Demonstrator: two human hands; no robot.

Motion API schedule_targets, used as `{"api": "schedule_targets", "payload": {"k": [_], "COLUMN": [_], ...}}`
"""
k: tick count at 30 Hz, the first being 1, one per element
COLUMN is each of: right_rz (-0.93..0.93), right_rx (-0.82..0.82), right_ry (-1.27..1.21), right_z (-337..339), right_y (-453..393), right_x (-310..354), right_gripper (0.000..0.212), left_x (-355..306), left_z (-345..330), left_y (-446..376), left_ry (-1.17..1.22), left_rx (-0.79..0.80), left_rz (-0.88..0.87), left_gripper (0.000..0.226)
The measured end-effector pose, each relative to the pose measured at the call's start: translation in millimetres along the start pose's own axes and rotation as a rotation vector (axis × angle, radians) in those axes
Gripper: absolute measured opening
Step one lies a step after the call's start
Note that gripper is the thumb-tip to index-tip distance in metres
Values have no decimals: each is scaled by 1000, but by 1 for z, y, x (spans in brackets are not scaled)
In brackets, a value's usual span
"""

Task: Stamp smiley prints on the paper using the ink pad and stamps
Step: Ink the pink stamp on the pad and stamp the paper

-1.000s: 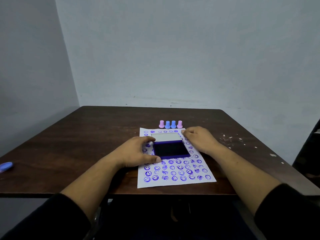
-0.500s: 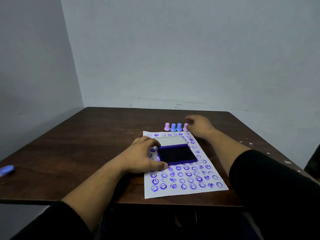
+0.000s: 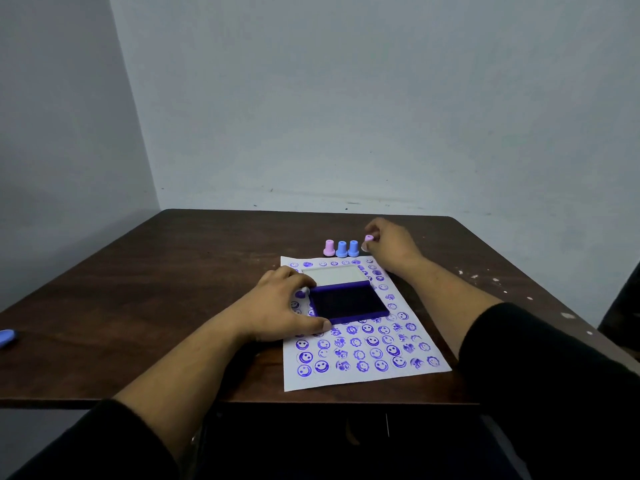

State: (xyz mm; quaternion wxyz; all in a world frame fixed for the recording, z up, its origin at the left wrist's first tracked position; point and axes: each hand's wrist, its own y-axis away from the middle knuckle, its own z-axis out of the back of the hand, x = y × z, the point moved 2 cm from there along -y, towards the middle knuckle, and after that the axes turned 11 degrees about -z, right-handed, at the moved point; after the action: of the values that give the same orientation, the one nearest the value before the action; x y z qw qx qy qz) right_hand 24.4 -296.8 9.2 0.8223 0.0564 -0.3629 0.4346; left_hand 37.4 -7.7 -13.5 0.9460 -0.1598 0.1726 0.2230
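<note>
A white paper (image 3: 367,375) covered with purple smiley prints lies on the dark wooden table (image 3: 173,289). An open purple ink pad (image 3: 348,301) rests on the paper, its clear lid (image 3: 330,275) folded back. My left hand (image 3: 280,306) grips the pad's left edge. Behind the paper stand one pink stamp (image 3: 329,248) and two blue stamps (image 3: 347,248) in a row. My right hand (image 3: 391,245) pinches a second pink stamp (image 3: 368,241) at the right end of that row, tilted and lifted slightly.
A blue object (image 3: 7,337) lies at the table's left edge. White specks (image 3: 498,285) dot the table's right side. Grey walls close in behind and to the left. The table's front edge runs just below the paper.
My right hand moved from the ink pad's far right corner back to the stamp row and took hold of the rightmost pink stamp. My left hand stayed on the pad.
</note>
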Motion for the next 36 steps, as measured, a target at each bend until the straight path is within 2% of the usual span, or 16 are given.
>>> {"api": "schedule_targets", "payload": {"k": [2, 6, 10, 14, 26, 29, 36], "right_rz": [-6, -33, -53, -57, -1, -7, 17], "right_rx": [-5, 25, 127, 306, 259, 278, 319], "right_ry": [-99, -339, -520, -515, -373, -367, -388], "right_z": [9, 32, 53, 51, 42, 49, 54], "right_y": [15, 61, 117, 171, 198, 195, 193], "right_x": [1, 5, 6, -3, -23, -29, -34], "right_gripper": [17, 20, 20, 21, 28, 29, 31], "left_x": [0, -1, -2, -2, 11, 21, 45], "left_z": [0, 0, 0, 1, 16, 29, 58], "left_y": [0, 1, 1, 2, 7, 15, 23], "left_ry": [1, 17, 36, 28, -27, -64, -78], "left_rx": [-6, -12, -21, -19, 12, 55, 153], "left_rz": [-1, 16, 29, 33, 45, 59, 161], "left_gripper": [84, 83, 79, 82, 85, 81, 89]}}
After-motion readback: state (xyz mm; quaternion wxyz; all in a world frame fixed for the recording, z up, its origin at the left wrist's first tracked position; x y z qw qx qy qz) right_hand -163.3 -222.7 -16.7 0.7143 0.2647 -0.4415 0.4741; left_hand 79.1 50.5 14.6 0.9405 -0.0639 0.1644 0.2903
